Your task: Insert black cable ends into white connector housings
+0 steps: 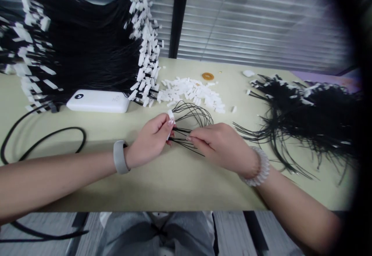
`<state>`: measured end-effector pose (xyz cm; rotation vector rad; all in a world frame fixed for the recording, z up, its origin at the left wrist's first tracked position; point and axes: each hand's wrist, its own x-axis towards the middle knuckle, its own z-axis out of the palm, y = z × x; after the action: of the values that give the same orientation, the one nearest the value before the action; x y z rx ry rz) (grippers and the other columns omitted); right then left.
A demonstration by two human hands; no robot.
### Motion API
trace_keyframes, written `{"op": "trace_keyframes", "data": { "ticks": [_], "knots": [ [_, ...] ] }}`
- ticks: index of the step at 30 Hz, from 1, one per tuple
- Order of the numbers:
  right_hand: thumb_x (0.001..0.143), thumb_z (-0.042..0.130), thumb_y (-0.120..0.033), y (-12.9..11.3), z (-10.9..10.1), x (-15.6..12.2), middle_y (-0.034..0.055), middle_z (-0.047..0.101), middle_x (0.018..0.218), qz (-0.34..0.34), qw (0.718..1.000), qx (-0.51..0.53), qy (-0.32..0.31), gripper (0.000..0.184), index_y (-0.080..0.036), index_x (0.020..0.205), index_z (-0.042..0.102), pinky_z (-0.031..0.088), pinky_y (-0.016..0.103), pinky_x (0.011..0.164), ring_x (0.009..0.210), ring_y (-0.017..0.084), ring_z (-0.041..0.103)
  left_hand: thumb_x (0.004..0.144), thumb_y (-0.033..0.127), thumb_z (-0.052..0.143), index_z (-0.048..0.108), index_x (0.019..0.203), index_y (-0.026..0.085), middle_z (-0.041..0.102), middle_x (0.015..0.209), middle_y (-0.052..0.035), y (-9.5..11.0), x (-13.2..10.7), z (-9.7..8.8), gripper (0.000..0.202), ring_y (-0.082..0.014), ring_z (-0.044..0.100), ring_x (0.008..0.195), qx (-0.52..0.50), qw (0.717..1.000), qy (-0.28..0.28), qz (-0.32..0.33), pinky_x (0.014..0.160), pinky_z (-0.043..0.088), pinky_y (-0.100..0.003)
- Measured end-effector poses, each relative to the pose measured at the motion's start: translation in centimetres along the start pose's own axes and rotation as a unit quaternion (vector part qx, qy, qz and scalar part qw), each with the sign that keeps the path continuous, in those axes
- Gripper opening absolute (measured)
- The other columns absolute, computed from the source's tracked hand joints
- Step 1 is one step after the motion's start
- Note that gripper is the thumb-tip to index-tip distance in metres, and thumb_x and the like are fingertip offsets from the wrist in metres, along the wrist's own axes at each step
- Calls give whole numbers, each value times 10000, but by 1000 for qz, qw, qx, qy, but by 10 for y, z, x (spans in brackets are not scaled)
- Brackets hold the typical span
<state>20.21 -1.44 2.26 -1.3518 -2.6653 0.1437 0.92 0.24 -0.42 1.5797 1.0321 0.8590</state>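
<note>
My left hand [152, 140] is closed in a pinch on a small white plastic piece [170, 119], and thin black wires [192, 115] come out from it in smooth, bending loops. My right hand [221, 145] is half closed over the same wires, with its fingertips [190, 138] touching them, but I cannot tell if it grips them firmly. A grey band [120, 157] sits on my left wrist, and a white coiled bracelet [257, 169] sits on my right wrist.

Under my hands is a pale green table [174, 182] with a smooth top. Just behind them lies a heap of small rectangular white plastic pieces [190, 93]. On the left are a white power bank [97, 101] with rounded corners, a big mass of black wires with white tabs [87, 47], and a thick black cable [43, 140] in a curve. On the right lies a loose tangle of black wires [305, 120]. Behind the table are grey window blinds [247, 19].
</note>
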Motion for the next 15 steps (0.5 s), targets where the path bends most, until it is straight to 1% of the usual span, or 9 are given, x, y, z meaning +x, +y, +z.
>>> {"op": "trace_keyframes", "data": {
  "ticks": [3,5,7,9,10,12,13,14,15],
  "knots": [
    [898,349,-299,-2,1,0,-20,586,623,14,999,-34,-9,271,-217,814,594,323,250,574,572,114,514,897,401,334,448,771,169,478,688,11,0,0,0,287,-99,503,591,9,1000,3,2,545,447,-210],
    [891,369,-287,-1,1,1,-9,604,671,10,999,-48,-5,245,-222,862,604,337,253,585,620,126,537,901,393,330,449,775,168,478,686,15,1,1,0,284,-94,506,579,14,1000,4,1,549,446,-211],
    [873,404,-262,2,-1,1,10,611,736,-8,999,-52,12,224,-219,854,623,360,253,621,705,138,551,902,392,330,448,780,168,478,682,18,2,1,0,281,-89,507,575,18,1000,5,1,549,444,-208],
    [847,447,-242,6,-5,0,24,608,767,-15,998,-43,49,205,-214,811,647,379,252,646,746,142,549,901,395,332,443,776,167,476,676,19,2,0,0,283,-89,505,577,17,1000,7,3,549,446,-206],
    [832,470,-238,8,-8,-1,23,607,751,-6,996,-34,79,194,-215,791,658,385,251,642,723,136,547,900,396,332,439,770,167,476,674,18,2,0,0,285,-89,504,580,14,1000,9,2,550,450,-206],
    [804,514,-246,12,-13,-5,3,583,631,47,984,-10,174,160,-219,782,670,384,247,592,593,112,519,901,397,326,432,764,167,472,671,16,2,0,0,288,-89,496,580,4,1000,11,-4,548,458,-205],
    [796,531,-258,14,-16,-7,-4,569,591,82,968,3,235,145,-218,797,670,378,248,563,544,105,497,901,398,323,431,766,168,468,669,16,1,0,1,288,-90,491,581,-1,1000,12,-6,546,462,-205],
    [800,530,-275,16,-18,-10,1,570,593,112,950,21,290,152,-216,843,663,374,254,550,532,107,489,901,400,320,432,770,169,464,668,15,1,0,1,288,-91,486,582,-5,1000,10,-8,543,466,-205],
    [823,500,-298,17,-21,-12,17,584,636,132,933,43,331,194,-214,926,641,375,266,557,558,119,500,901,402,319,433,772,170,461,670,13,0,0,1,289,-92,481,585,-9,1000,9,-8,540,471,-205]
  ]
}}
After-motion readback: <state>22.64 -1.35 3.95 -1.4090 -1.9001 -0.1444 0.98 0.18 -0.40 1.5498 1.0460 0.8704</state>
